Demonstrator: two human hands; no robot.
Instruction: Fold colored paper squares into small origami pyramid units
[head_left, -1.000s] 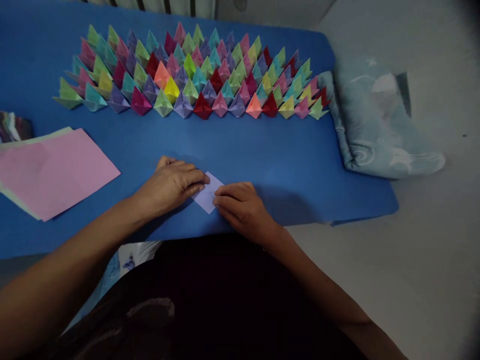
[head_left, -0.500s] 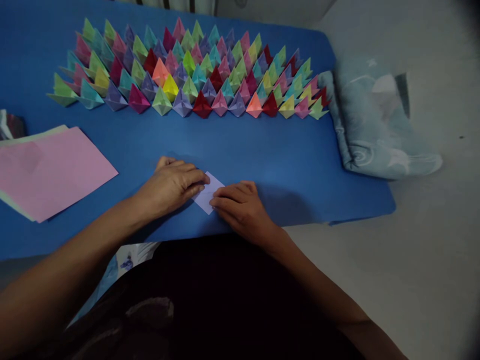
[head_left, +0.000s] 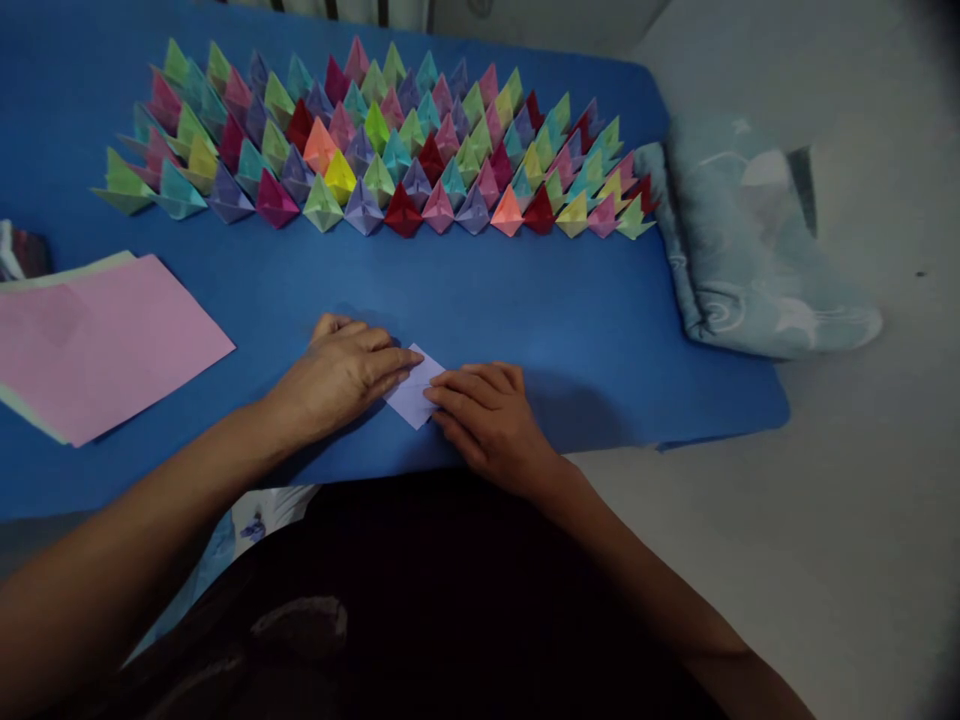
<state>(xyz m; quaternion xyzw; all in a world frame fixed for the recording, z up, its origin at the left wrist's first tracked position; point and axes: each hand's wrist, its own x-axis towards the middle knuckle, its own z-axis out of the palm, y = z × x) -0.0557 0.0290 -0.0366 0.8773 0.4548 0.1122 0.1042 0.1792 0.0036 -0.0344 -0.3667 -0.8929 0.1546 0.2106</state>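
Pale lilac, the small folded paper lies flat under the fingertips of both hands, a faint line running across its middle; the fingers of the left hand are bent and close together, pressing on its left side, with one fingertip near the top corner; the fingers of the right hand are curled together over its right side; whether either thumb pinches the paper from below, I can't tell from here; the paper sits on the blue table, close to the near edge, just in front of the dark clothing of the person; off to the left lies a large pink sheet, with a pale green sheet showing from under it, and beyond them, at the edge of view, a dark bundle too cut off to make out; across the far side stand rows of folded paper shapes, pointed and packed close, in green, pink, red, yellow, turquoise and violet; to their right rests a folded grey-blue cloth with white patterns.
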